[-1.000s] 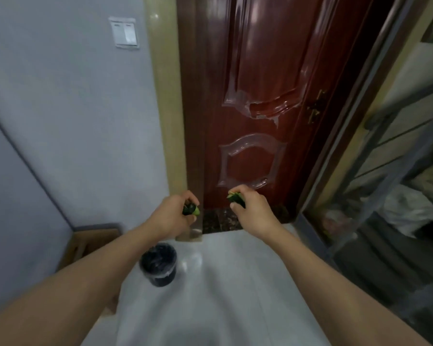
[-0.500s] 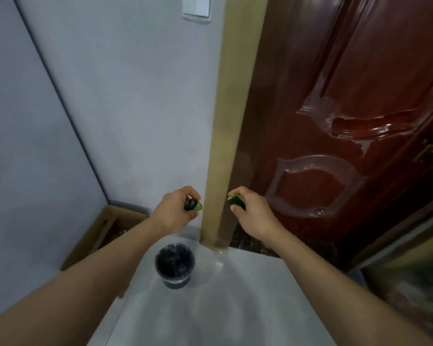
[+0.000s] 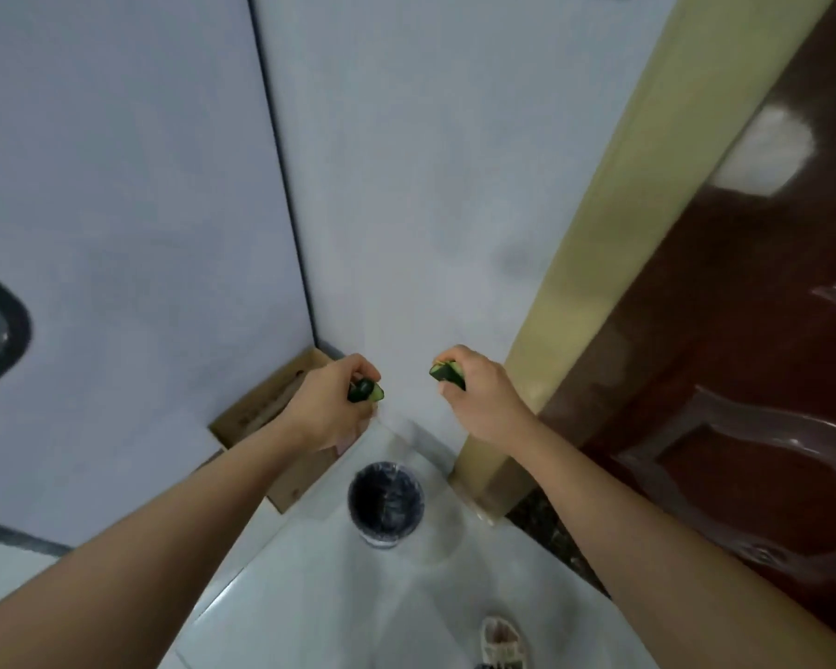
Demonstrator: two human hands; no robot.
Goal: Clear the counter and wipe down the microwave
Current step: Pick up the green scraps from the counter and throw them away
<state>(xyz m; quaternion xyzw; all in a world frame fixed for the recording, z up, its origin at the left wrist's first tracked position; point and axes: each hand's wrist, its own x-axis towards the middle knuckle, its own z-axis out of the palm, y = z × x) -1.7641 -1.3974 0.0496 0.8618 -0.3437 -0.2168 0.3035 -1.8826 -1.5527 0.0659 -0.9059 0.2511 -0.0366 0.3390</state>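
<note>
Both my arms reach forward over a white tiled floor. My left hand [image 3: 331, 408] grips a dark green cucumber piece [image 3: 365, 391] in curled fingers. My right hand [image 3: 483, 393] grips another green cucumber piece [image 3: 447, 373]. A small round bin [image 3: 386, 505] lined with a black bag stands on the floor below and between the two hands. Neither hand is directly over its opening.
An open cardboard box [image 3: 266, 408] lies in the wall corner left of the bin. A yellowish door frame [image 3: 599, 243] and a dark red door [image 3: 744, 330] stand to the right. A slippered foot [image 3: 503, 642] shows at the bottom.
The view has swung left and down; the door slid to the right edge. The bin now sits nearer and lower centre, with both hands still holding their cucumber pieces.
</note>
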